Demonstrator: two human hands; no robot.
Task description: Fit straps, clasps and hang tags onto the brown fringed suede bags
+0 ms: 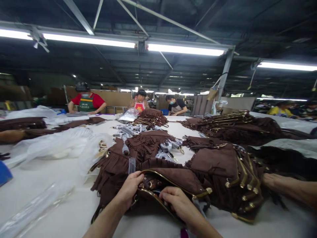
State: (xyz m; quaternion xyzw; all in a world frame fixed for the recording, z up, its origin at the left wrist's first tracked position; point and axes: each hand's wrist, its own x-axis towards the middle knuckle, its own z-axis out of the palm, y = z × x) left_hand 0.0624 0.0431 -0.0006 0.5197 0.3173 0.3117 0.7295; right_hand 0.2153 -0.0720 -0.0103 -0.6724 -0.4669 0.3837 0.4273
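A dark brown fringed bag (178,180) lies in front of me on the table, its gold-toothed zip gaping. My left hand (132,188) grips the left end of the opening, thumb on top near the zip. Dipping into the mouth of the bag is my right hand (175,201), its fingers curled together; the fingertips and whatever they pinch are hidden. Brown straps with metal fittings (151,182) show inside, between the two hands. More brown fringed bags (148,140) lie just behind this one, touching it.
To the right are stacked brown bags with gold zips (215,162), a co-worker's forearm (292,188) beside them. Clear plastic bags (56,142) cover the left side. Wrapped straps (168,150) lie mid-table. Several people stand across the white table (74,205).
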